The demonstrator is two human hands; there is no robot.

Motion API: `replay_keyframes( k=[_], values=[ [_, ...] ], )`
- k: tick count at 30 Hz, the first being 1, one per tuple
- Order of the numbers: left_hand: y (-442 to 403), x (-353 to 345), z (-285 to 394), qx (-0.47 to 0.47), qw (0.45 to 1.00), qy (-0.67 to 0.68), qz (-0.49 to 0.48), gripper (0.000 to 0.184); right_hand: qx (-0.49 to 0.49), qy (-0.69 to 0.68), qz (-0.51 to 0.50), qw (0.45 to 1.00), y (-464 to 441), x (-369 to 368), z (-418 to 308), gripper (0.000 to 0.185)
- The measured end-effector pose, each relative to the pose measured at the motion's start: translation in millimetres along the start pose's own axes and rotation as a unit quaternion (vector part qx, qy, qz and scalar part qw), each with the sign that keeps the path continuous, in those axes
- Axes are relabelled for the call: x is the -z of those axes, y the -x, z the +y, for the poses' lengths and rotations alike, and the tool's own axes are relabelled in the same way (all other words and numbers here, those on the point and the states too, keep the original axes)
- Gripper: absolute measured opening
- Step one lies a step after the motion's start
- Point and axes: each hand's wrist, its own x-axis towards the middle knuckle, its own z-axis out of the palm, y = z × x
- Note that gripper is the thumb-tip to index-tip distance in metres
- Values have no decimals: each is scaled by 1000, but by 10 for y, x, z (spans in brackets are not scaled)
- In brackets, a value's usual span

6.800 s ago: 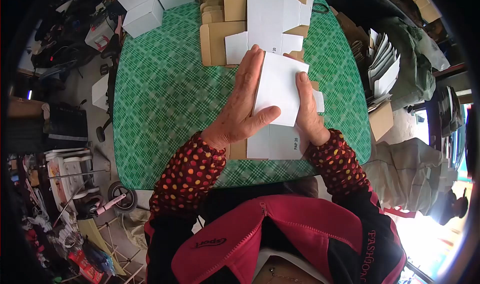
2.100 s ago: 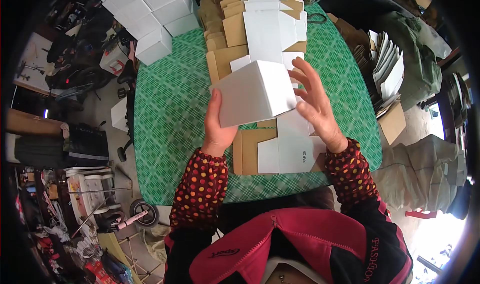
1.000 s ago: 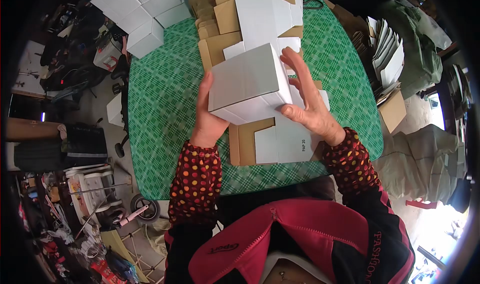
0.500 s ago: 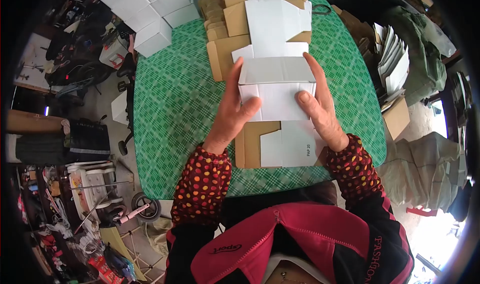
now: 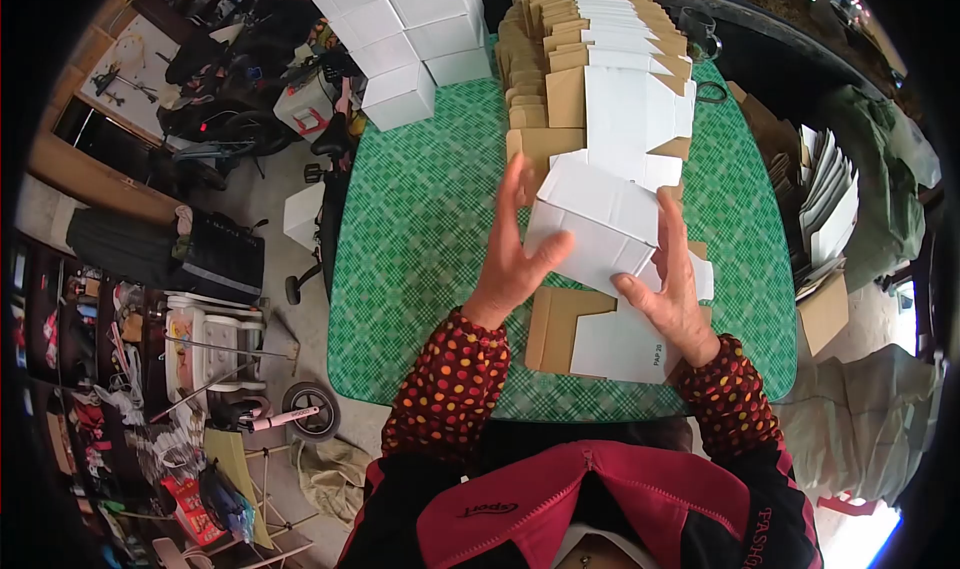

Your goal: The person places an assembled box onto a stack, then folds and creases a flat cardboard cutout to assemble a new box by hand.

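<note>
A small white cardboard box (image 5: 592, 224) is held up between my hands above the table, tilted with its right side lower. My left hand (image 5: 522, 254) is at the box's left side, its thumb on the front face and its fingers stretched along the far side, partly hidden. My right hand (image 5: 672, 287) grips the right end, with the thumb at the lower corner and fingers behind. Under the box lies a flat, unfolded carton (image 5: 618, 347) marked "PAP 20". Just beyond stands a long overlapping row of flat cartons (image 5: 625, 119), white and brown.
Finished white boxes (image 5: 400, 97) are stacked at the table's far left. A green checked cloth (image 5: 425, 259) covers the table. More flat cardboard (image 5: 815, 194) leans off its right side. On the floor to the left are a small wheeled bike (image 5: 312, 412) and cluttered shelves.
The box has turned clockwise from level to tilted. My left fingers have loosened somewhat from its side. The whole view has shifted, bringing more of the stacked boxes and carton row into sight.
</note>
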Motion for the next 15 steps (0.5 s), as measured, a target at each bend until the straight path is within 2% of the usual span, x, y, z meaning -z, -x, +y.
replay_keyframes(
  k=[1,5,10,15],
  values=[
    [0,-13,13,-2,1000,-2,-1,97,2,-1,1,1000,-9,-4,12,102],
    [61,-96,139,-114,964,-228,71,111,43,67,62,995,-10,-26,66,103],
    [297,-457,237,-137,939,-303,87,117,106,181,32,977,70,-107,52,102],
    [447,-478,284,-112,925,-334,144,113,131,171,23,976,128,-221,56,97]
  ],
)
